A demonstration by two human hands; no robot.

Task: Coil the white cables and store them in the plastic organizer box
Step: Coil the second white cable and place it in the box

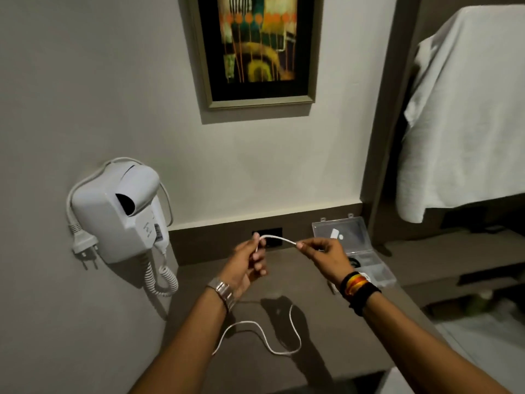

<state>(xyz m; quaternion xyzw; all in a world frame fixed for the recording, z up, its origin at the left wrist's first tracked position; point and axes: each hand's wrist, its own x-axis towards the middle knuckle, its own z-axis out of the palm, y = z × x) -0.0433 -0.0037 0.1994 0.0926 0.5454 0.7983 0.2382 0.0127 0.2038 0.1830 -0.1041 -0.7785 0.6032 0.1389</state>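
A thin white cable [279, 239] is stretched between my two hands above the brown counter [284, 373]. My left hand [250, 263] pinches it near one bend, and my right hand [324, 254] pinches its end between thumb and fingers. The rest of the cable [264, 334] hangs down from my left hand and lies in loose curves on the counter. The clear plastic organizer box [360, 251] sits open at the back right of the counter, just beyond my right hand, with its lid leaning on the wall and small items inside.
A white wall-mounted hair dryer [122, 211] with a coiled cord and loose plug hangs at the left. A dark socket plate [272, 231] sits behind my hands. A framed picture [255, 49] hangs above. White cloth [466, 115] drapes at the right.
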